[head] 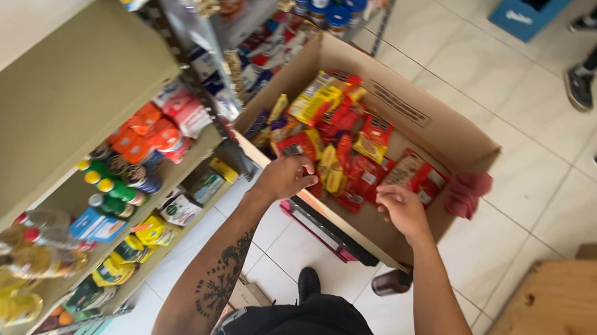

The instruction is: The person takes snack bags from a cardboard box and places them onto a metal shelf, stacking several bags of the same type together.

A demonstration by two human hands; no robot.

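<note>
From my head camera, my left hand (pixel 285 177) is curled at the near edge of the open cardboard box (pixel 435 122), its grip closing on the red and yellow snack packets (pixel 340 138) that lie just past my knuckles at twelve o'clock; whether it holds one I cannot tell. My right hand (pixel 403 211) hovers at three o'clock of the left, fingers bent together over the packets, nothing clearly clamped. A red cloth (pixel 466 192) hangs on the box wall at two o'clock. Shelves of bottles (pixel 114 185) stand at nine o'clock, above the tiled floor (pixel 530 182).
</note>
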